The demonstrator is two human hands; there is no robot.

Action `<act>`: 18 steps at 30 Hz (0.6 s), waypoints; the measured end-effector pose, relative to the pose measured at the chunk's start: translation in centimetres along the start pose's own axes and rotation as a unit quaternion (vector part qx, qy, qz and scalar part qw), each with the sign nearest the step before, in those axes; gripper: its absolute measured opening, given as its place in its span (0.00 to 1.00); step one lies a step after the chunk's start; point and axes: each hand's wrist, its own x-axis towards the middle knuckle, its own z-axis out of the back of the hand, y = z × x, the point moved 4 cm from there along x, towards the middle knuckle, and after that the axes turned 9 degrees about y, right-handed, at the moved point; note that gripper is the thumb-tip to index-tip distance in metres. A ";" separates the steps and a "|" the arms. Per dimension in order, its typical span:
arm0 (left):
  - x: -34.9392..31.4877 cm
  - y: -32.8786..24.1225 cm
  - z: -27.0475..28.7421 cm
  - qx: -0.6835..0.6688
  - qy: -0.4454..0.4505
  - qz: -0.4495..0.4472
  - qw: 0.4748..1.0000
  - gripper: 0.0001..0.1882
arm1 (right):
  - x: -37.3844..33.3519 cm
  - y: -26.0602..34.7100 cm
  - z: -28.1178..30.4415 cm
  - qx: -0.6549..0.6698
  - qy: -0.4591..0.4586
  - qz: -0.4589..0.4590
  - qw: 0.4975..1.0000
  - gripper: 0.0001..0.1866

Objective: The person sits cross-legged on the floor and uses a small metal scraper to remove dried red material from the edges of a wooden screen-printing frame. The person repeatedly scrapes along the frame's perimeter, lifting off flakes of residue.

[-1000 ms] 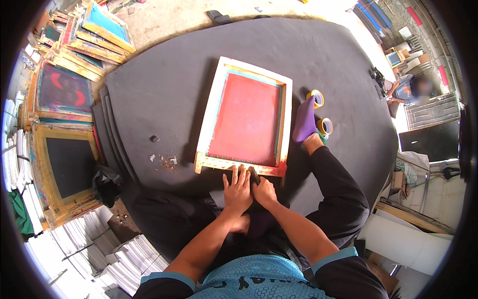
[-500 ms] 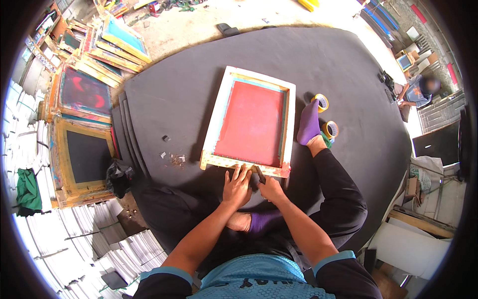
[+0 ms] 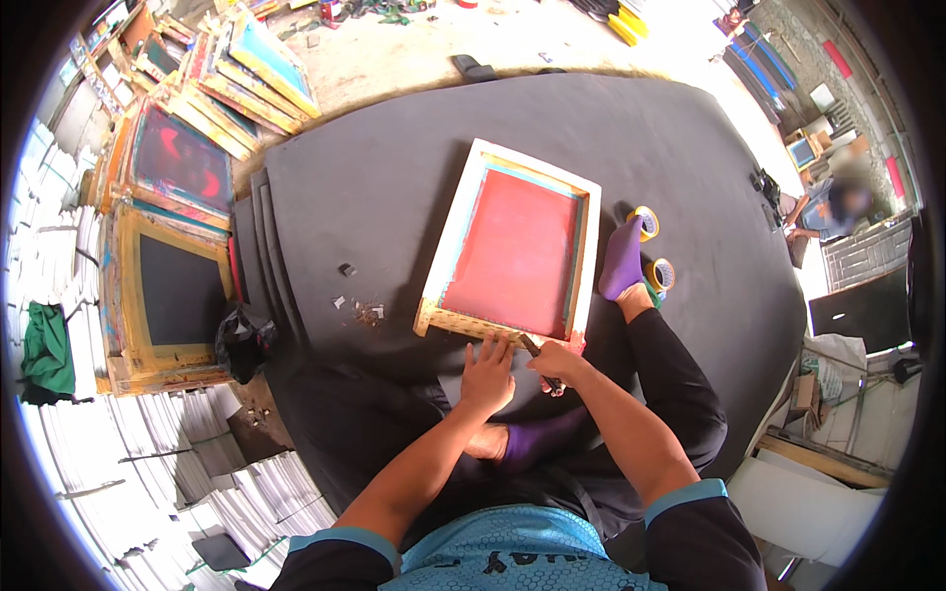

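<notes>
Frame: the wooden screen frame (image 3: 517, 251) with red mesh lies flat on the black mat (image 3: 394, 187), its near rail just ahead of both hands.
Left hand: the left hand (image 3: 489, 372) lies flat, fingers spread and gripping nothing, fingertips touching the near rail.
Right hand: the right hand (image 3: 558, 362) is closed around a small dark tool (image 3: 532, 346), tip at the rail.
Change: over the last 1 second the hands sit slightly farther right along the rail.
Meaning: work on the near rail seems to be progressing toward the right corner.
Nearby: 2 yellow tape rolls (image 3: 645, 223) beside a purple sock (image 3: 623, 260).
</notes>
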 end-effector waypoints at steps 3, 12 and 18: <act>-0.1 0.1 0.2 0.002 0.003 0.003 1.000 0.35 | -1.2 1.5 0.4 0.007 0.010 -0.036 0.999 0.17; -0.1 -0.1 0.5 -0.029 -0.014 -0.012 0.999 0.36 | 0.0 2.8 1.3 -0.124 0.006 -0.094 0.988 0.16; 0.1 -0.3 0.2 -0.042 -0.001 -0.006 0.999 0.38 | -1.2 4.6 1.5 -0.136 -0.002 -0.120 0.983 0.15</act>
